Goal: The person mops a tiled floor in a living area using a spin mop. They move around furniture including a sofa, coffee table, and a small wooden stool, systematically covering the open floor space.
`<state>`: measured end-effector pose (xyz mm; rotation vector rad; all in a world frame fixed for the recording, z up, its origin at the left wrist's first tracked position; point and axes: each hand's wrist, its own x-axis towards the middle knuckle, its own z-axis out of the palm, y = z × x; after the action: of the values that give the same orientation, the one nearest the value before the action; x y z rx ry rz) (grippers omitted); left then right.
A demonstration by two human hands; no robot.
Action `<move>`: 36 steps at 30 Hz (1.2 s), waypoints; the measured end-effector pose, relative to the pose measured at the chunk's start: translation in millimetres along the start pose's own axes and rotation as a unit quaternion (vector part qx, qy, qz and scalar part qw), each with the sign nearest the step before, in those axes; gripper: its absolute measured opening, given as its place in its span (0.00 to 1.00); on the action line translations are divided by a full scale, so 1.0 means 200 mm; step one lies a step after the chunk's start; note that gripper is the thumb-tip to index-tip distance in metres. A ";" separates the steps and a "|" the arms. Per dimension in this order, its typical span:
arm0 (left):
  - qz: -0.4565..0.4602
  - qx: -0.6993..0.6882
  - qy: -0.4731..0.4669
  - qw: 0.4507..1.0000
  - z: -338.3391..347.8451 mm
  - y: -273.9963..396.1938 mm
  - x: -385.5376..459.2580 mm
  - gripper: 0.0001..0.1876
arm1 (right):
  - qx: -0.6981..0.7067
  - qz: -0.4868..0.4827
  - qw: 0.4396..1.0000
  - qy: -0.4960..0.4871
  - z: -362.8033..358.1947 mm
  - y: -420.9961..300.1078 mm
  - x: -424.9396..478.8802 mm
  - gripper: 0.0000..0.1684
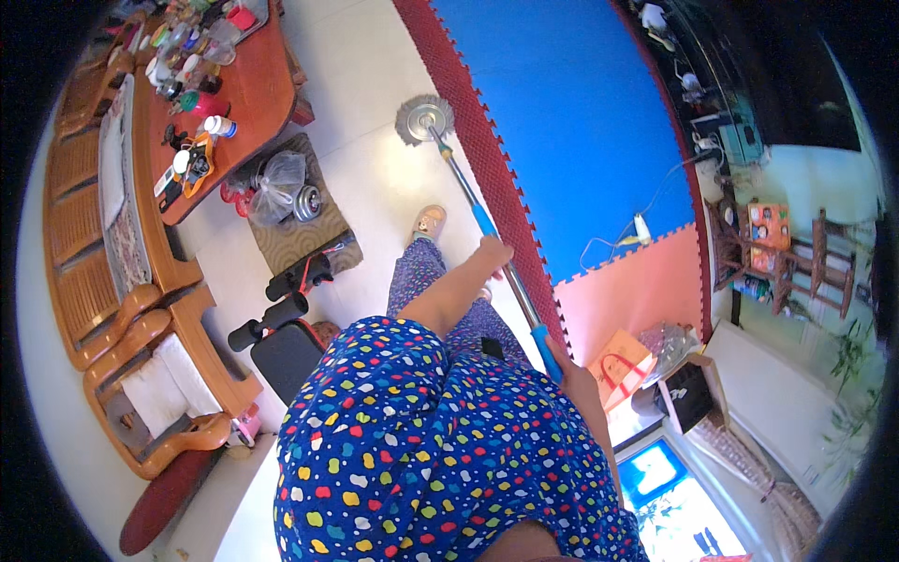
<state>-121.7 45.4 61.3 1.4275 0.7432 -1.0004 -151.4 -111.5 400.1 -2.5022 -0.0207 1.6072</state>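
A spin mop with a metal pole and blue grips slants across the middle of the view. Its round grey head lies on the pale tiled floor, beside the dark red border of the foam mat. My left hand is closed around the pole, just below the middle blue sleeve. At the pole's upper end, my right hand holds the blue handle. My slippered foot stands on the tiles left of the pole.
Blue and pink foam mats lie on the right. A wooden table with jars stands upper left, near a wooden sofa. A brown rug bears plastic bags; black exercise equipment is beside it. A paper bag stands lower right.
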 end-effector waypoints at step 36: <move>0.060 -0.394 0.282 0.873 -0.06 0.13 0.01 0.29 | -0.035 -0.213 0.976 0.019 -0.12 -0.02 0.45 0.45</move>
<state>-96.7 53.5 70.9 0.9936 1.2867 -0.0909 -91.4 -101.7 329.5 -2.3624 -0.5775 1.4003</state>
